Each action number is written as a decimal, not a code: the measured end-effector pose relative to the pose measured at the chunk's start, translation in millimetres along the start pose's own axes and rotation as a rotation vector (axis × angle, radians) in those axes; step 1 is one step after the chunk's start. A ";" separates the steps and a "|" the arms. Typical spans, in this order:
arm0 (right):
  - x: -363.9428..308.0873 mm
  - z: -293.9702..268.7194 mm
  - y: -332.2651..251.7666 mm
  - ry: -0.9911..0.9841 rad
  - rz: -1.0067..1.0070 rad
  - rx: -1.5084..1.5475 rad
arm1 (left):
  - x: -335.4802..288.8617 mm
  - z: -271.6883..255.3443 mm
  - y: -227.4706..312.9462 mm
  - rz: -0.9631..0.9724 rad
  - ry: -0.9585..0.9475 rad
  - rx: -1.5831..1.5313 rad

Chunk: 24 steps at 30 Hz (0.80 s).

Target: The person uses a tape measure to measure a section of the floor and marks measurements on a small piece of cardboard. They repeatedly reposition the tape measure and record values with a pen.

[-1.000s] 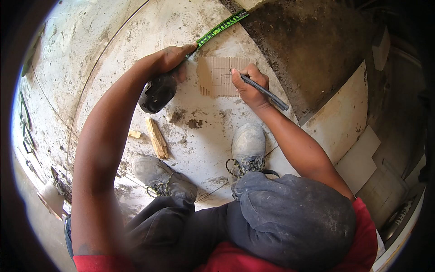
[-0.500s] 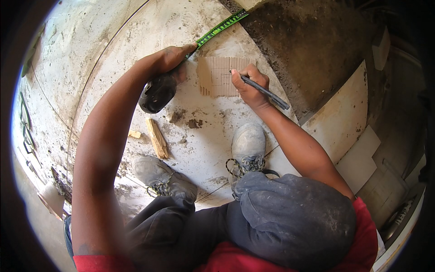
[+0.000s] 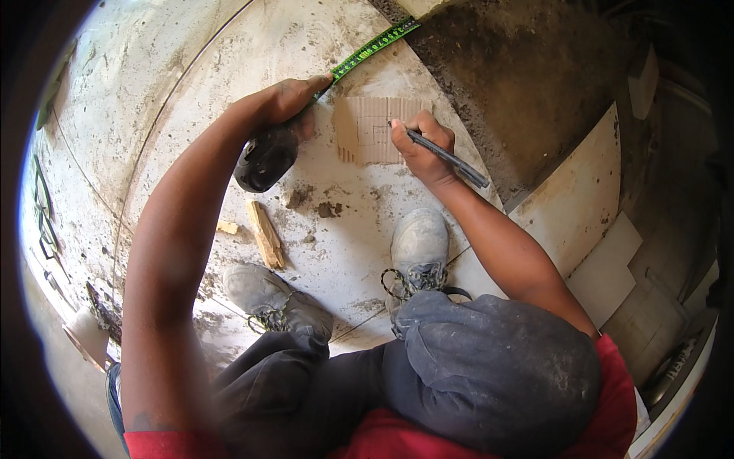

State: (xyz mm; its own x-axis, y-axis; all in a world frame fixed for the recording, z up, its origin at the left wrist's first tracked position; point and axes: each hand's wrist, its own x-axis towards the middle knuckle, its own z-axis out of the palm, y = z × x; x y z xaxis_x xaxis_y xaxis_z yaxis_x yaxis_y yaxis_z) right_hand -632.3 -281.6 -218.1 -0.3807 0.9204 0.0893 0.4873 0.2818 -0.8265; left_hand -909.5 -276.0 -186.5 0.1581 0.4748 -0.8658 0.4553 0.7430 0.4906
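My left hand [image 3: 294, 103] is closed on a tape measure. Its black case [image 3: 266, 158] hangs below the palm, and its green blade [image 3: 373, 49] runs out past my thumb to the upper right, toward the edge of the dirt patch. A dark marker pen [image 3: 449, 157] is pinched in my right hand [image 3: 425, 147], its tip hidden or barely showing at the fingertips. Under that hand lies a torn piece of corrugated cardboard [image 3: 358, 131] with a few thin drawn lines that form a boxy outline. My right fingers rest at its right part.
A split wood piece [image 3: 264, 234] and a small wood chip [image 3: 227, 226] lie by my left shoe [image 3: 279, 300]. My right shoe [image 3: 420, 241] stands below the cardboard. Bare dirt [image 3: 505, 84] borders the stained white floor at upper right, with a pale board [image 3: 577, 191] beyond.
Almost nothing differs. Both hands keep their hold and place, and the cardboard and tape measure lie as before.
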 end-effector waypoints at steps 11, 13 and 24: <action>0.3 0.4 -1.1 0.017 0.009 0.017 | 2.9 -0.4 -2.8 -0.017 -0.004 -0.007; 0.5 0.1 -2.0 0.010 0.017 0.018 | 3.0 -0.2 -2.9 -0.005 0.007 0.005; -5.6 2.6 8.9 0.014 0.111 0.113 | 4.9 -0.9 -4.1 -0.020 -0.008 0.000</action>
State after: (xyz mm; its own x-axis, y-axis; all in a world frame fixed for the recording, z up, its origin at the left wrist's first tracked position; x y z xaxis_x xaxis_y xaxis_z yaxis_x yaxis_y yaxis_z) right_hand -628.0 -285.0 -227.4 -0.3185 0.9479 0.0012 0.4339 0.1470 -0.8889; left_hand -911.4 -276.2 -192.7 0.1562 0.4560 -0.8761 0.4580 0.7524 0.4733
